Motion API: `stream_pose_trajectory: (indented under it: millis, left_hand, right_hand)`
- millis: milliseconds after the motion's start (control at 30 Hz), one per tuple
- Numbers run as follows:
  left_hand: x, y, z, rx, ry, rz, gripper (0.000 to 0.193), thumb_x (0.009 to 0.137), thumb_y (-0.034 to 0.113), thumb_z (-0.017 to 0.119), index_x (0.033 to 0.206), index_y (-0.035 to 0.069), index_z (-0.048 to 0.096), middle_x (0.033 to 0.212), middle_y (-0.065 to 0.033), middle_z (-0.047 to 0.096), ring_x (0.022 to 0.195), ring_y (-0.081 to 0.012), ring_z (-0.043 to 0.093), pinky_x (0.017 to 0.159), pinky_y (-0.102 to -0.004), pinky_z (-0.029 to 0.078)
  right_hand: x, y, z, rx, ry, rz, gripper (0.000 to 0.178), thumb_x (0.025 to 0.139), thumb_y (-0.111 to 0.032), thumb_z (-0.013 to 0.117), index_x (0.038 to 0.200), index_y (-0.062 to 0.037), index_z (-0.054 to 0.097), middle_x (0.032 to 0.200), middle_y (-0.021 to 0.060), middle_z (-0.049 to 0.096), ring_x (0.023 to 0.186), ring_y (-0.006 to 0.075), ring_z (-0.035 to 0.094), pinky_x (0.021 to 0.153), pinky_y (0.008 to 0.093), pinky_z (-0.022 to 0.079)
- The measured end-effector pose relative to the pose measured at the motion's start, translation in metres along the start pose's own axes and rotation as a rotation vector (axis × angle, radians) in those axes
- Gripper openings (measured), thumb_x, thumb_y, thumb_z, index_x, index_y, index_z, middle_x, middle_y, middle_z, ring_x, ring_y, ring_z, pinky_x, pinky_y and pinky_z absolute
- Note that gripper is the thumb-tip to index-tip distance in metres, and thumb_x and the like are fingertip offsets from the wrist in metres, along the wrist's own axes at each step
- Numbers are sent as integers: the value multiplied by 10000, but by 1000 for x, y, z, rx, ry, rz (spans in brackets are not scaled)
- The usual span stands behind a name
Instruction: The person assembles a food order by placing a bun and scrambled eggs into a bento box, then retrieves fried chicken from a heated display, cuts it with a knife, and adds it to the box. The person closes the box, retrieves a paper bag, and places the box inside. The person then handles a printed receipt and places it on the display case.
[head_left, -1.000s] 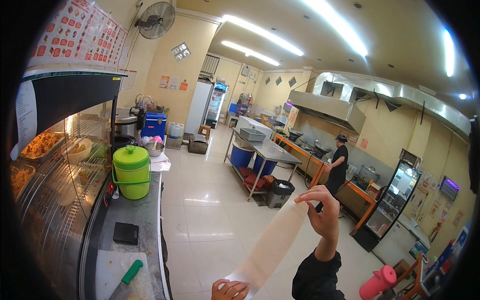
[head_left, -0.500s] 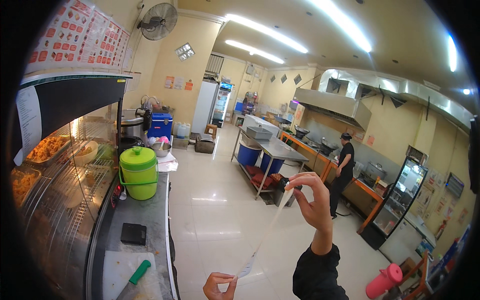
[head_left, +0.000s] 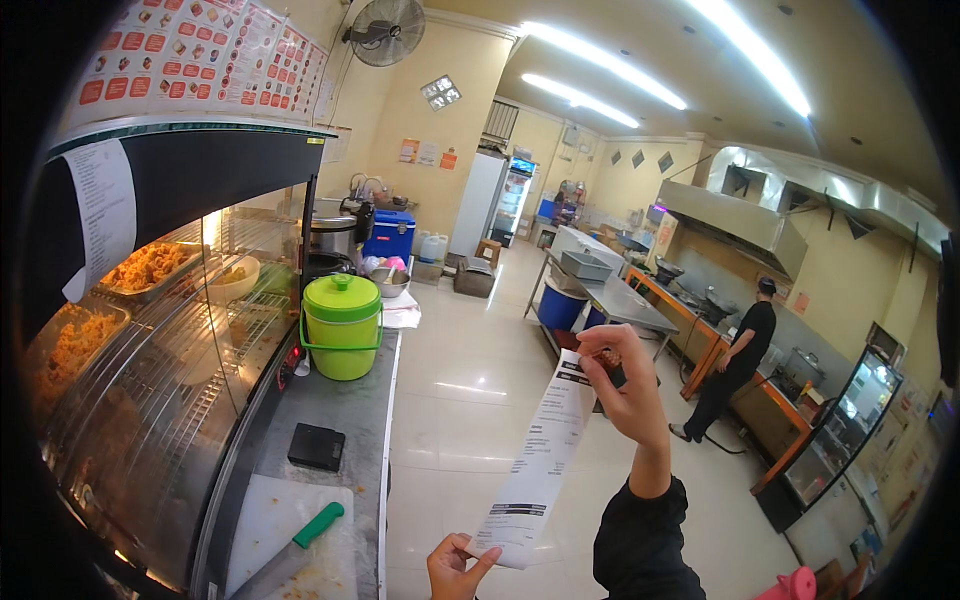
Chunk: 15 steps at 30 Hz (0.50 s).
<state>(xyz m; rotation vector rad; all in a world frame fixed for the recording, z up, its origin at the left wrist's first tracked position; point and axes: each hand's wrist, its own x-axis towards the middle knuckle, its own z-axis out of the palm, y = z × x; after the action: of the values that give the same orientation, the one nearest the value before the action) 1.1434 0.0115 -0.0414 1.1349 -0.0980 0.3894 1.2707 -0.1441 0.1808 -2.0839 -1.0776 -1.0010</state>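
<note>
A long white paper receipt (head_left: 540, 450) is stretched slantwise between my two hands, its printed side facing me. My right hand (head_left: 628, 390) pinches its top end between thumb and fingers, the arm raised in a black sleeve. Low in the picture, my left hand (head_left: 458, 566) pinches the bottom corner of the same strip. To the left, a knife (head_left: 322, 522) with a green handle rests on a white cutting board (head_left: 250, 500). Beyond the board lies a small black box (head_left: 316, 446) on the grey counter (head_left: 362, 420).
At left stands a lit glass food warmer (head_left: 150, 400) with trays of fried food; another paper slip (head_left: 104, 205) hangs on it. A green lidded jug (head_left: 342, 328) stands on the counter. A person in black (head_left: 745, 350) stands by the cooking line. A steel table (head_left: 630, 305) is farther back.
The receipt has turned from nearly edge-on to showing its printed face. The view has swung left, so the warmer and counter sit farther right in the picture. Both hands keep their hold.
</note>
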Motion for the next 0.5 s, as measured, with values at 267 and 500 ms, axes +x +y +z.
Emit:
stream_pose_trajectory:
  millis: [267,500]
  left_hand:
    - [26,-2,-8,47,21,-191,225,751,-14,711,757,41,493,599,46,449,525,-27,384,447,-195,303]
    - [36,-9,-20,101,-24,-284,144,827,16,636,780,44,504,668,-13,543,550,-55,459,460,-203,356]
  right_hand:
    - [6,54,49,262,-65,173,192,859,23,530,1047,-18,525,861,32,543,789,84,528,685,208,422]
    - [-7,85,65,275,-60,291,195,859,0,523,1052,-26,541,843,65,579,705,144,526,646,261,442]
